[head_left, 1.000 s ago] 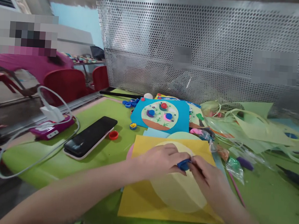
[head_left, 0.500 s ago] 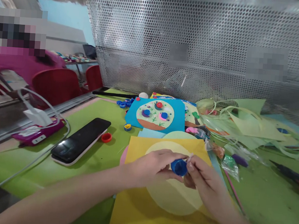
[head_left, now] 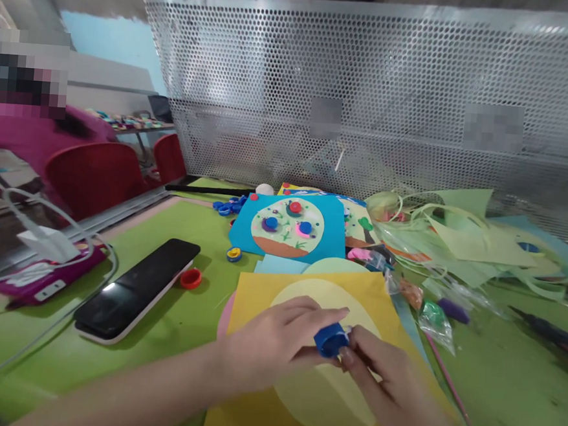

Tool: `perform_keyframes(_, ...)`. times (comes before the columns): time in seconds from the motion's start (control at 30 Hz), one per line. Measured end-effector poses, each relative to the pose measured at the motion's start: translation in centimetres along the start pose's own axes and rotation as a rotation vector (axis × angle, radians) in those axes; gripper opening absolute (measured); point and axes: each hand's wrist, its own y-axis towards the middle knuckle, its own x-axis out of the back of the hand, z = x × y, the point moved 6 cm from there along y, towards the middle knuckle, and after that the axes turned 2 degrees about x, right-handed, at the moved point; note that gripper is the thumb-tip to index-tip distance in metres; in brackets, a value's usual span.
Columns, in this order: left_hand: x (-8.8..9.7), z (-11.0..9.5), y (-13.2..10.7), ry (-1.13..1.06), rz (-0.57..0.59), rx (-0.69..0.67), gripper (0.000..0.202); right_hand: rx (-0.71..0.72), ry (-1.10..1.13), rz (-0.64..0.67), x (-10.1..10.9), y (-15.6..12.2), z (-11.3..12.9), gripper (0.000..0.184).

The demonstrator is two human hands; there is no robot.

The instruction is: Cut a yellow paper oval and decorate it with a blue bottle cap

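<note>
In the head camera's view, looking forward and down, a person's two bare hands meet over a green table. The left hand is clamped on a blue cap, fingers above and thumb below, its hollow side turned partly toward the viewer. The right hand has its thumb and forefinger pinched at the cap's right edge, where a small white bit shows; whether it is part of the cap or something stuck to it cannot be told. The cap is held in the air, above a yellow sheet bearing a pale yellow disc.

The step in hand appears to be fingertip work on the cap's rim. The next move seems to call for a firm hold from the left hand and a fine, careful pinch from the right, so that the cap does not slip or spin.

Beyond the yellow sheet lies a blue sheet with a decorated round picture. To the left are a red cap, a yellow-and-blue cap and a black phone. To the right are a bagged green lump, a purple lump and a thin pink stick. A perforated metal screen stands at the far side.
</note>
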Motion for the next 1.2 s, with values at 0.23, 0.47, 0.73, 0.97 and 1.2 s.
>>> perform_keyframes(0.23, 0.3, -1.8, 0.3, 0.210, -0.078, -0.221, 0.029, 0.222, -0.412, -0.150, 1.2, 0.0, 1.6, 0.035)
perform_keyframes(0.47, -0.7, -2.4, -0.2, 0.288, -0.001, -0.285, 0.033, 0.143, -0.329, -0.035, 0.1, -0.2, 0.4, 0.031)
perform_keyframes(0.73, -1.4, -2.6, -0.6, 0.288, 0.098, -0.267, 0.038, 0.195, -0.444, -0.100, 0.7, -0.3, 1.2, 0.035)
perform_keyframes(0.97, -1.1, -2.7, -0.2, 0.180, 0.085, -0.211, 0.038, 0.256, -0.497, -0.126, 1.4, -0.2, 2.4, 0.043)
perform_keyframes(1.2, -0.4, -2.9, -0.1, 0.278, 0.092, -0.220, 0.037, 0.349, -0.675, -0.094, 1.4, -0.2, 2.8, 0.039)
